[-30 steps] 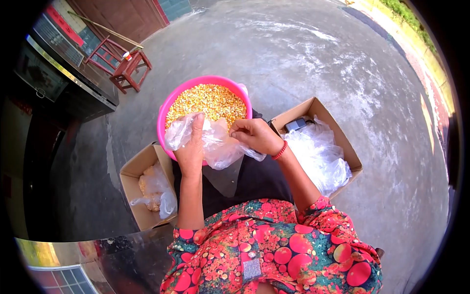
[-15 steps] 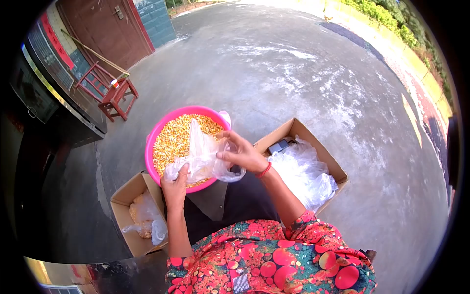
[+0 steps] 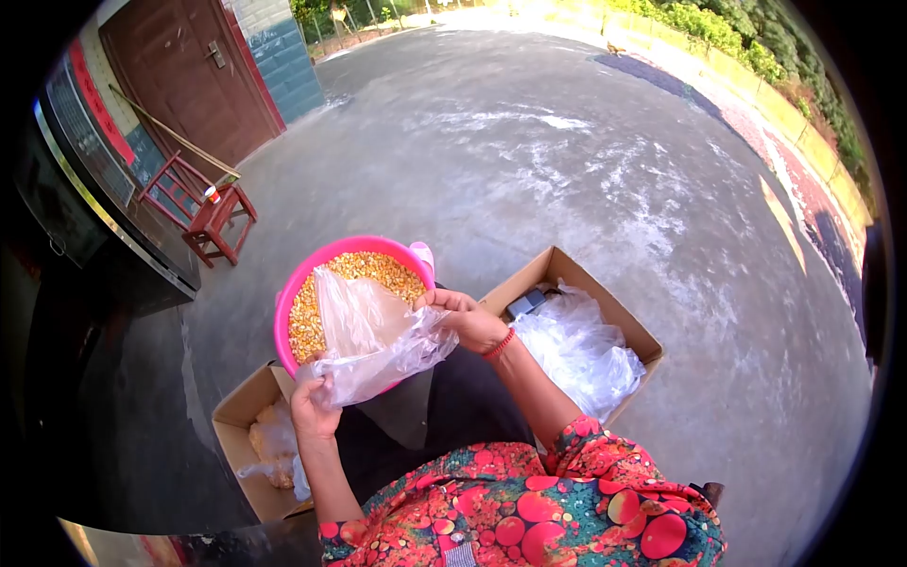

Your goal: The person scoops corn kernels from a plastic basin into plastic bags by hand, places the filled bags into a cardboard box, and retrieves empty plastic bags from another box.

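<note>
1 clear bag point(image 3: 378, 354) is held by the left hand point(image 3: 315, 408) and the right hand point(image 3: 474, 323), so 2 hands are on it. The left thumb and fingers pinch the bag at its near left corner. The right fingers are closed on its right edge. 1 red band point(image 3: 500, 343) is around the right wrist.

The bag is spread out between the 2 hands. It is over 1 pink tub point(image 3: 357, 242), and its near part goes past the tub's near rim, by the dark pants point(image 3: 472, 397). The tub has lots of yellow corn point(image 3: 307, 312) in it, too many bits to count. I cannot tell if the bag touches the corn.

The right box point(image 3: 605, 307) and the left box point(image 3: 241, 402) make 2 boxes, 1 on each side of the pants. The right box has a heap of clear plastic point(image 3: 581, 350), too messy to count, and 1 small dark block point(image 3: 525, 302). The left box has light orange bits and clear wrap point(image 3: 276, 444), partly hidden by the left arm.

Farther off stands 1 red chair point(image 3: 219, 225) with 1 small cup point(image 3: 213, 195) on its seat. Behind it is 1 brown door point(image 3: 189, 66).
</note>
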The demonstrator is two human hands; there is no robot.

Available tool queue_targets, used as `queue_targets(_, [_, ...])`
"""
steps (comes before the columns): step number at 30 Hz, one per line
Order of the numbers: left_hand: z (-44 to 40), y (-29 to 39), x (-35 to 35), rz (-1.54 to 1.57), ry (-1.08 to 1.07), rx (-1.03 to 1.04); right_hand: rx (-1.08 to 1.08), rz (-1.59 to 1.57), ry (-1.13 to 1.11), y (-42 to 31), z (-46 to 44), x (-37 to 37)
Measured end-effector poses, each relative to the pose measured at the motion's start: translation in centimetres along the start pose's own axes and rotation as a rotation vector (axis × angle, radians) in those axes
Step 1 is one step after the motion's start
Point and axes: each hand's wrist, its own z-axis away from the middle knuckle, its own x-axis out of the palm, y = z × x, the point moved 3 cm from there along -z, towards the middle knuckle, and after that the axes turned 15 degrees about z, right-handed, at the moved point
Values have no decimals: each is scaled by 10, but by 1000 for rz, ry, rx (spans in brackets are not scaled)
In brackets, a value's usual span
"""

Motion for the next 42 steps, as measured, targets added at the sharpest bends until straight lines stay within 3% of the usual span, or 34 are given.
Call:
queue_targets(2, [4, 0, -2, -23, -15, -17, -4, -26, 7, -12, 3, 4])
queue_targets(4, [13, -1, 4, -110, -160, -61, 45, -116, -197, -13, 6, 6])
queue_targets(6, [22, 3, -9, -88, -184, -49, 98, -45, -116, 3, 2, -4])
queue_targets(8, [24, 8, -19, -327, -386, -95, 151, 25, -37, 11, 0, -7])
queue_targets(10, [20, 11, -25, -362, -277, -145, 119, 10, -4, 10, 0, -4])
queue_targets(12, [13, 12, -23, -475, -163, -17, 98, 39, -37, 7, 1, -2])
queue_targets(13, [13, 10, -15, -475, -165, -18, 78, 70, -71, 4, 3, -1])
queue_targets(14, [18, 10, 13, -387, -162, 110, 78, 70, -70, -2, 5, 2])
queue_targets(17, [20, 18, 26, -194, -167, 328, 15, 169, -418, -14, 15, 12])
queue_targets(19, [16, 26, 12, -164, -119, 497, 5, 155, -472, -22, 18, 23])
queue_targets(21, [12, 29, 1, -187, -160, 500, -21, 131, -559, -20, 18, 28])
queue_targets(23, [14, 30, -2, -213, -195, 503, -54, 52, -503, -16, 17, 24])
queue_targets(26, [20, 23, 14, -445, -268, 404, -118, -163, -454, -17, 13, 23])
queue_targets(28, [30, 6, 53, -1051, -311, 436, -137, -314, -274, -24, 12, 21])
queue_targets(29, [30, -2, 56, -1049, -308, 438, -166, -301, -208, -24, 10, 19])
queue_targets(31, [28, -13, 57, -1512, -257, 606, -169, -333, -188, -29, 10, 19])
queue_targets(32, [23, -13, 45, -1511, -256, 608, -171, -365, -166, -30, 10, 19])
queue_targets(34, [11, -14, 14, -1292, -127, 266, -183, -324, -167, -27, 8, 17])
queue_targets(35, [9, -16, 11, -1291, -127, 266, -134, -293, -146, -24, 7, 15])
queue_targets(37, [10, -16, 9, -745, -30, 294, -82, -263, -127, -24, 8, 12])
queue_targets(38, [11, -13, 7, -745, -27, 294, -63, -240, -203, -26, 10, 14])
queue_targets(40, [12, -4, -3, -347, 48, 146, -44, -216, -280, -28, 11, 19])
queue_targets(41, [7, -1, -14, -150, -20, 100, -42, 171, -281, -26, 10, 24])
queue_targets(42, [8, 0, -11, -149, -21, 100, -39, 559, -274, -23, 10, 26])
